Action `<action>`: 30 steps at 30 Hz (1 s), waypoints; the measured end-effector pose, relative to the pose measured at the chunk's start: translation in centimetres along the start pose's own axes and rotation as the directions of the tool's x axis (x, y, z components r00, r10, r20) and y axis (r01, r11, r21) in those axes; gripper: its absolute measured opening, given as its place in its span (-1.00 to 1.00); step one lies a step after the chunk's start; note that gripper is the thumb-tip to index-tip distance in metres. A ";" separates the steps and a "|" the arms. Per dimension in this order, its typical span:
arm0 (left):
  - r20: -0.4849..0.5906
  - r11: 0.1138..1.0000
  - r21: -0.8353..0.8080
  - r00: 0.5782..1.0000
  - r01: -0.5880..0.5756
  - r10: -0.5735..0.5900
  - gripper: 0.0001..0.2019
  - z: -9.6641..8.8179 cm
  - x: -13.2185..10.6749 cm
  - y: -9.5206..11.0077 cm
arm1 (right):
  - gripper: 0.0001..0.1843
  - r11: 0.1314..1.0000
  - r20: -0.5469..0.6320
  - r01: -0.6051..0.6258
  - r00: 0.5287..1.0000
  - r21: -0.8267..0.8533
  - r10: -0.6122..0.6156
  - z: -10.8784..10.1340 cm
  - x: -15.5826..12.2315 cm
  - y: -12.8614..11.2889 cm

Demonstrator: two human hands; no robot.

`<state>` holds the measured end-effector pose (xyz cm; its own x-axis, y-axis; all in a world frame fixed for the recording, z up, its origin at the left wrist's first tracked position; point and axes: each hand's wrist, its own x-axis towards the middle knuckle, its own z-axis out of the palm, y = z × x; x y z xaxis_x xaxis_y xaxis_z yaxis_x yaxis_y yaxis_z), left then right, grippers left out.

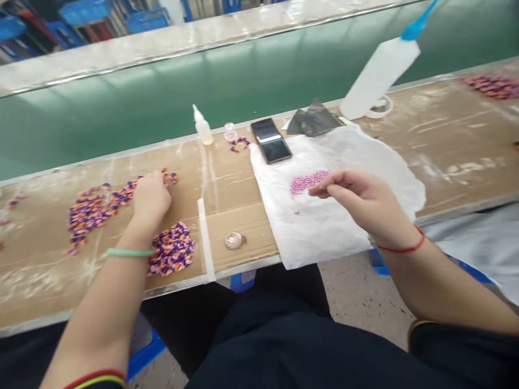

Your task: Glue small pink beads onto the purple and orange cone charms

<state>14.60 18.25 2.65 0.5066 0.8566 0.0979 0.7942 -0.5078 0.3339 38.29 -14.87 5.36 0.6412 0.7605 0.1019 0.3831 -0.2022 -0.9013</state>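
Wears a dark navy top [263,348] at bottom centre, with black trousers [184,316]. Has short sleeves [470,346], the hem at lower left striped red and yellow. Shows a bare left hand [152,199] with a smooth mint-green wristband [130,252], and a bare right hand [365,202] with a thin red cord [407,248].

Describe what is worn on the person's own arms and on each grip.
The left grip is ungloved, with a mint-green band near the wrist; the left sleeve is edged red and yellow. The right grip, also ungloved, has a thin red bracelet; the right sleeve is dark.
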 end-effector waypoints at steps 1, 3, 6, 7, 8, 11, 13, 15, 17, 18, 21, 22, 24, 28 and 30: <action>0.000 0.999 -0.032 1.000 -0.013 0.013 -0.81 -0.2 -0.2 0.0 | -0.85 1.000 -0.008 -0.001 1.000 0.011 0.001 -0.2 0.0 0.3; -0.035 0.995 -0.095 0.999 -0.008 0.005 -0.78 -0.7 -0.4 0.1 | -0.87 1.000 -0.017 -0.016 1.000 0.021 0.016 -0.5 -0.1 1.0; -0.106 0.981 -0.182 0.990 0.070 -0.090 -0.81 -1.4 -0.5 0.1 | -0.86 0.999 0.009 -0.031 0.999 -0.004 0.032 -0.6 -0.1 2.2; -0.126 0.966 -0.237 0.982 0.105 -0.138 -0.82 -1.7 -0.6 0.1 | -0.86 0.999 0.030 -0.024 0.999 -0.026 0.024 -0.5 -0.1 2.6; -0.142 0.931 -0.335 0.970 0.142 -0.199 -0.82 -1.9 -0.7 0.1 | -0.85 0.998 0.054 -0.005 0.999 -0.059 0.008 -0.5 -0.1 3.0; -0.096 0.618 -0.759 0.903 0.206 -0.419 -0.79 -2.7 -1.6 0.6 | -0.87 0.977 0.133 0.097 0.989 -0.188 -0.073 -0.1 0.3 4.0; 0.004 0.344 -0.920 0.879 0.190 -0.477 -0.76 -2.9 -2.9 1.1 | -0.87 0.949 0.190 0.173 0.974 -0.263 -0.125 0.2 0.7 4.4; 0.082 0.209 -0.959 0.893 0.192 -0.443 -0.74 -2.9 -4.5 1.9 | -0.88 0.917 0.235 0.233 0.959 -0.323 -0.161 0.7 1.2 4.7; 0.119 0.147 -0.970 0.907 0.193 -0.405 -0.74 -2.7 -6.1 2.7 | -0.87 0.887 0.252 0.273 0.950 -0.372 -0.186 1.0 1.4 4.8; 0.125 0.134 -0.973 0.913 0.190 -0.388 -0.75 -2.6 -6.8 3.0 | -0.87 0.875 0.254 0.288 0.947 -0.389 -0.199 1.1 1.5 4.8; 0.152 0.100 -0.976 0.937 0.192 -0.315 -0.74 -2.3 -8.4 3.9 | -0.88 0.858 0.267 0.319 0.938 -0.402 -0.224 1.1 1.4 4.8; 0.169 0.080 -0.977 0.943 0.200 -0.288 -0.73 -2.3 -8.7 4.1 | -0.88 0.856 0.281 0.325 0.933 -0.402 -0.223 1.0 1.3 4.8; 0.210 0.034 -0.974 0.943 0.226 -0.257 -0.70 -2.3 -9.3 4.4 | -0.89 0.850 0.323 0.335 0.923 -0.406 -0.210 0.7 1.0 4.8; 0.289 0.006 -0.953 0.919 0.302 -0.267 -0.72 -2.4 -10.5 4.8 | -0.87 0.836 0.389 0.362 0.900 -0.412 -0.198 0.5 0.7 5.1; 0.353 -0.002 -0.932 0.905 0.363 -0.236 -0.70 -2.4 -11.2 5.0 | -0.86 0.833 0.400 0.373 0.893 -0.409 -0.204 0.6 0.7 5.1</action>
<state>12.12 6.29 5.47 0.3893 0.8633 -0.3212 -0.1304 0.3968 0.9086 40.30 -14.94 0.54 0.2287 0.9677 0.1066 0.8301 -0.1366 -0.5407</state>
